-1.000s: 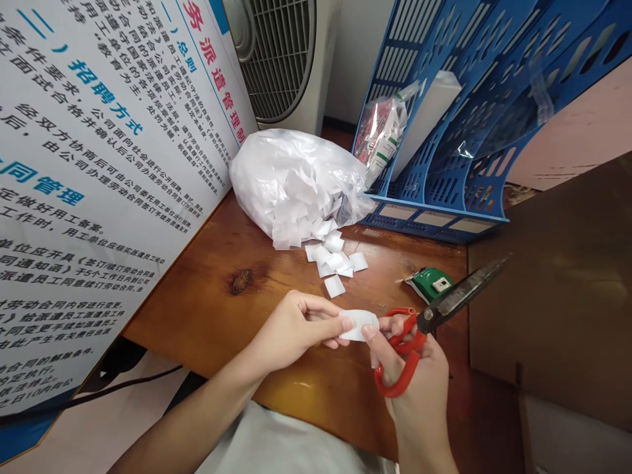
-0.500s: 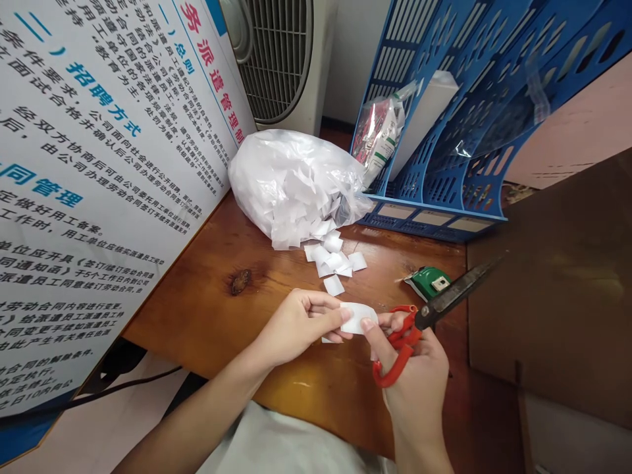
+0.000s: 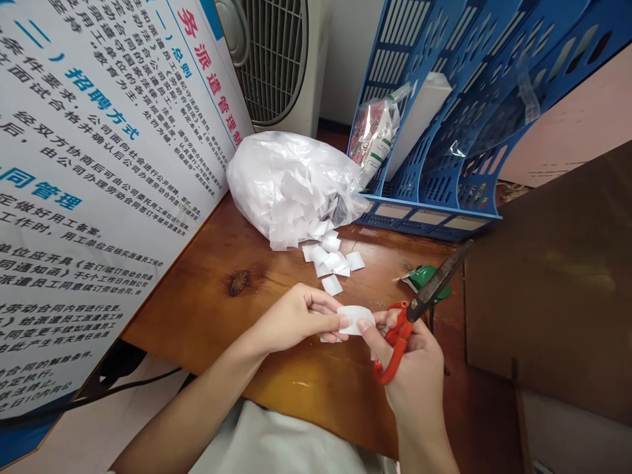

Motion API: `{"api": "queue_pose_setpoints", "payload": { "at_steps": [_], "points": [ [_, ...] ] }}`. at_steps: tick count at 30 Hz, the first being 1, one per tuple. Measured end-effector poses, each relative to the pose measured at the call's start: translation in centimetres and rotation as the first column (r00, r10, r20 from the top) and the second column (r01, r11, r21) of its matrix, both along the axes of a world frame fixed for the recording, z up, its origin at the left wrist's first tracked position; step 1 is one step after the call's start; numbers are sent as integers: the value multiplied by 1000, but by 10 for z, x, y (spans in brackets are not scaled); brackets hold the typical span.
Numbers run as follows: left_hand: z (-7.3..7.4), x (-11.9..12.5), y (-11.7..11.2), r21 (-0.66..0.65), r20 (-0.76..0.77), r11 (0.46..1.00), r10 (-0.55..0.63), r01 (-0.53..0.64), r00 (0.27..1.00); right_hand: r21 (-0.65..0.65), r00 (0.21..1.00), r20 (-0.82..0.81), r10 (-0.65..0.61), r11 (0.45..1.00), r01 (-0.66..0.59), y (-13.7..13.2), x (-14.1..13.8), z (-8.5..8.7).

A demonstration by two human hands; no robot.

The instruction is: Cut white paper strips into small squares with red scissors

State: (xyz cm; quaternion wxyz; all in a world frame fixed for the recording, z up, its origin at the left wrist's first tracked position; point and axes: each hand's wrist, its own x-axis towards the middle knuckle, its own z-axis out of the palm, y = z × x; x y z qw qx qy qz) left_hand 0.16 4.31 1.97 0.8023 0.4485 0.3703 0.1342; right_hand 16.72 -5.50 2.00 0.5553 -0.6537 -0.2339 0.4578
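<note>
Between my two hands is a small white piece of paper, slightly curved. My left hand pinches its left end between thumb and fingers. The thumb of my right hand presses on its right end. Scissors with red handles also sit in my right hand, their dark blades closed and pointing up to the right. Part of another white piece shows on the table below my left fingers. Just beyond my hands, several cut white paper squares lie loosely before an open clear plastic bag full of similar squares.
A green tape measure lies partly behind the scissor blades. Blue file racks hold plastic packets at the back right of the wooden table. A printed board stands along the left, with a fan unit behind.
The scissor blades have swung to a steeper angle, with the right hand turning slightly. Both hands still hold the paper, and the view has shifted a little.
</note>
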Motion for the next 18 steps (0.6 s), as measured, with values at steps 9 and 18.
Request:
{"api": "queue_pose_setpoints", "payload": {
  "at_steps": [9, 18],
  "points": [
    [5, 2, 10, 106, -15, 980, -167, 167, 986, 13, 994, 11, 110, 994, -110, 3, 2, -1],
    [9, -16, 3, 139, -105, 989, 66, -51, 992, -191, 978, 197, 73, 981, -35, -44, 31, -10]
  ]
}}
